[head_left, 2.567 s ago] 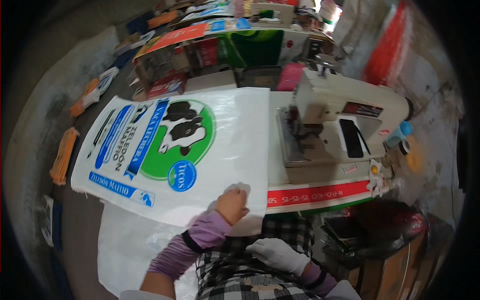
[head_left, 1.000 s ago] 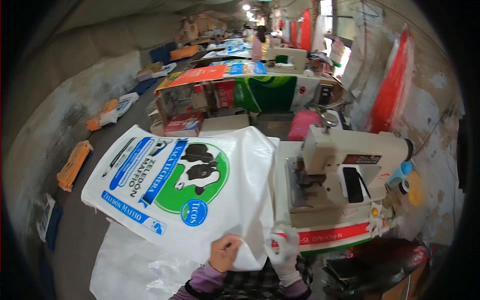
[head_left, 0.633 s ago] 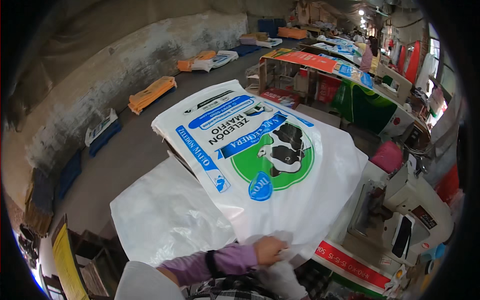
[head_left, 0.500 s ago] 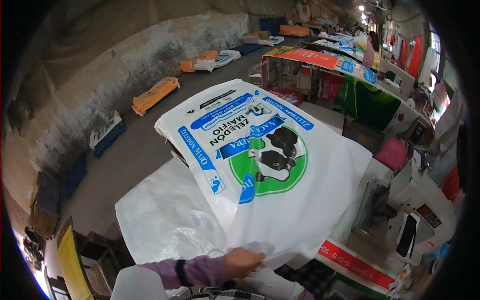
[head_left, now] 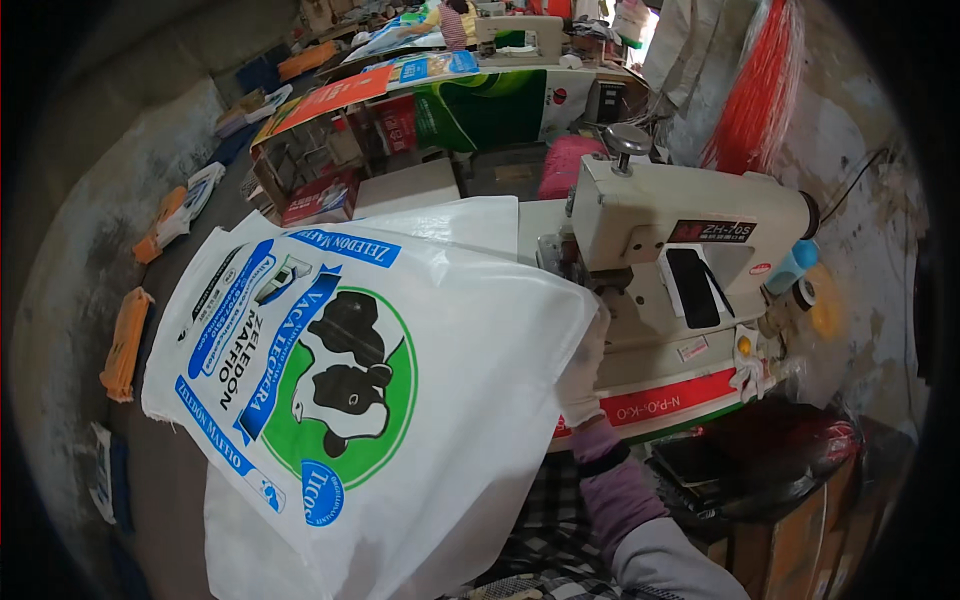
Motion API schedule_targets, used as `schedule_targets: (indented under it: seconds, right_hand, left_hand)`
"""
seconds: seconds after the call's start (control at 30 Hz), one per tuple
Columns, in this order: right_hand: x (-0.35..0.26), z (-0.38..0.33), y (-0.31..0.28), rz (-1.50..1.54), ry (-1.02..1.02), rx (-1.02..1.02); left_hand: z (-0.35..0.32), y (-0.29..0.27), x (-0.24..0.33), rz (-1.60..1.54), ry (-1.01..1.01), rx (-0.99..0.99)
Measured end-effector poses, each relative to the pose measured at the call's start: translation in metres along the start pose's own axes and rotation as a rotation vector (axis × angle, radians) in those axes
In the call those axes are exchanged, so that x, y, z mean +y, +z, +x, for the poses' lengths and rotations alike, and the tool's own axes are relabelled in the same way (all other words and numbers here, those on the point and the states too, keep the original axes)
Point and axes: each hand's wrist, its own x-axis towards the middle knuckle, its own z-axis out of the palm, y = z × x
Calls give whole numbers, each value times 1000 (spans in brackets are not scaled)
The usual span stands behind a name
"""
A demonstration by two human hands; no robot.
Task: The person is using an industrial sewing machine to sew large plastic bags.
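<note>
A large white woven sack (head_left: pixel 450 440) printed with a cow in a green circle spreads across the middle, its near part hanging toward my lap. More white sacks lie under it at the far side. My right hand (head_left: pixel 580 378), in a pale glove, grips the sack's right edge near the corner; the sack partly covers its fingers. Just beyond that corner stands a beige sewing machine (head_left: pixel 690 210), its needle area close to the sack. My left hand is out of sight.
A black phone (head_left: pixel 700 288) rests against the machine. Thread hangs in a red bundle (head_left: pixel 757 90) at the back right. Behind are a red box (head_left: pixel 320 198) and a green-covered bench (head_left: pixel 485 108). Folded orange sacks (head_left: pixel 126 345) lie on the floor at left. A person (head_left: pixel 455 25) works farther back.
My view has swung right toward the sewing machine. The printed sack has shifted, and my right hand has moved up to its right edge. My left hand, earlier on the near edge, has gone from view.
</note>
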Motion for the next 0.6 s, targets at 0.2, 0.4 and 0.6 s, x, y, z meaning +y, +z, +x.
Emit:
schedule_targets:
  seconds: [0.2, 0.4, 0.6]
  right_hand:
    - [-18, 22, -7, -7, -70, 65]
    - [-90, 74, -33, -388, -314, 10]
    - [-113, 72, -65, -24, -583, -1297]
  left_hand:
    - [-28, -11, -26, 193, -3, 58]
    - [-33, -10, -49, 421, 111, 82]
    - [111, -317, -316, -987, 265, -232]
